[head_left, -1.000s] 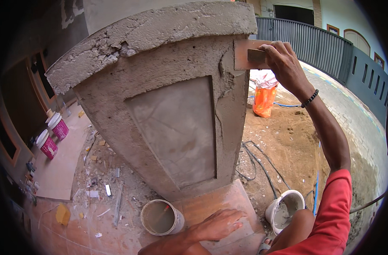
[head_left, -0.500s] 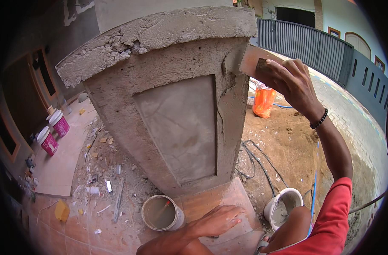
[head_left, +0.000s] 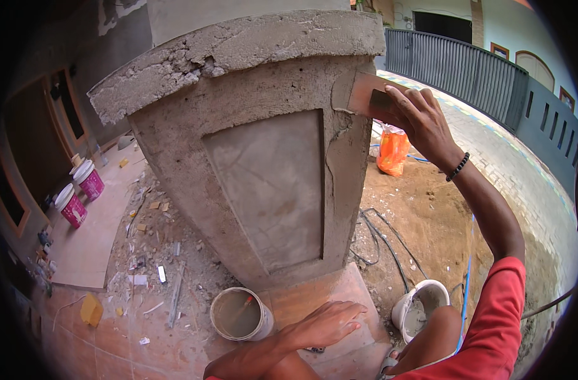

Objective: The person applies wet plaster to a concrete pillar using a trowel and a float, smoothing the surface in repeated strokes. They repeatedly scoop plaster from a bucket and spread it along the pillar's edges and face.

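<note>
A rough cement pillar (head_left: 170, 142) stands in front of me, with a smooth recessed panel (head_left: 273, 183) and a thick ledge (head_left: 263, 39) on top. My right hand (head_left: 423, 120) grips a plastering float (head_left: 361, 94), a flat reddish plate with a dark block handle. Its plate lies against the pillar's upper right edge, just under the ledge. Below it runs a raised, uneven strip of mortar (head_left: 339, 136). Low in front, my left hand (head_left: 330, 324) is empty, its fingers loosely stretched out over the tiled base.
A bucket of greyish water (head_left: 216, 326) with a red-handled tool stands left of my left hand. Beside my right knee is a mortar bucket (head_left: 401, 313). Black cables (head_left: 396, 259), a blue hose (head_left: 465, 297) and an orange bag (head_left: 393, 152) lie rightward. Rubble (head_left: 169, 253) covers the left ground.
My right hand and the float have shifted left, bringing the plate further over the pillar's face. My left hand has barely moved.
</note>
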Action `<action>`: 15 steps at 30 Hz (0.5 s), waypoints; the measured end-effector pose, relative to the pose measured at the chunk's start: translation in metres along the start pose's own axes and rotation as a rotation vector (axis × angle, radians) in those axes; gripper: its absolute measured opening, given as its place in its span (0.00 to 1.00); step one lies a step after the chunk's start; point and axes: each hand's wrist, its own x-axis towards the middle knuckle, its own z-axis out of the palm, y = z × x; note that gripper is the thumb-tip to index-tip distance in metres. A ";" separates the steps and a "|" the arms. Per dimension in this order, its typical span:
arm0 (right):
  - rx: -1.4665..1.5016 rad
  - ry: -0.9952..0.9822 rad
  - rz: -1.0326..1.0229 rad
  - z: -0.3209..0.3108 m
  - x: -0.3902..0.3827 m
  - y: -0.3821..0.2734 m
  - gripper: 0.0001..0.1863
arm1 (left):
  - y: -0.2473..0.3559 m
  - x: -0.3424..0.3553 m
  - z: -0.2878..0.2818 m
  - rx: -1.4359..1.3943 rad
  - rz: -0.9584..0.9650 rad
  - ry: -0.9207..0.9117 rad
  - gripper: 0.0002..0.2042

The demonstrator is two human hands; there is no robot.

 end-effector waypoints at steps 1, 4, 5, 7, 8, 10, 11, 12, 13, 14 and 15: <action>0.010 -0.011 0.021 0.005 -0.007 0.002 0.34 | 0.001 -0.004 -0.001 0.000 -0.010 0.003 0.16; -0.023 -0.067 0.078 -0.001 -0.029 0.014 0.30 | -0.001 -0.003 0.002 0.026 0.021 0.021 0.18; -0.025 -0.072 0.099 -0.006 -0.035 0.013 0.30 | -0.002 -0.004 0.002 0.045 0.023 0.028 0.19; -0.030 -0.079 0.140 -0.018 -0.042 0.011 0.30 | 0.003 -0.006 0.001 0.029 0.011 0.037 0.18; 0.040 -0.063 0.165 -0.022 -0.044 0.009 0.31 | 0.005 -0.007 -0.001 0.023 0.006 0.042 0.18; 0.137 -0.022 0.101 -0.030 -0.029 0.000 0.31 | 0.004 -0.009 -0.002 0.034 -0.014 0.043 0.18; 0.180 -0.006 0.067 -0.032 -0.019 -0.007 0.31 | 0.003 -0.010 -0.001 0.034 -0.018 0.042 0.18; 0.181 0.017 0.023 -0.029 -0.008 -0.012 0.31 | 0.002 -0.010 0.000 0.033 -0.012 0.041 0.18; 0.167 0.033 -0.025 -0.029 0.006 -0.012 0.31 | 0.000 -0.006 0.002 0.026 0.011 0.037 0.18; 0.165 0.054 -0.070 -0.025 0.019 -0.015 0.31 | -0.002 -0.006 0.003 0.023 0.020 0.035 0.18; 0.158 0.062 -0.084 -0.022 0.030 -0.018 0.31 | -0.003 -0.006 0.005 0.034 0.032 0.042 0.18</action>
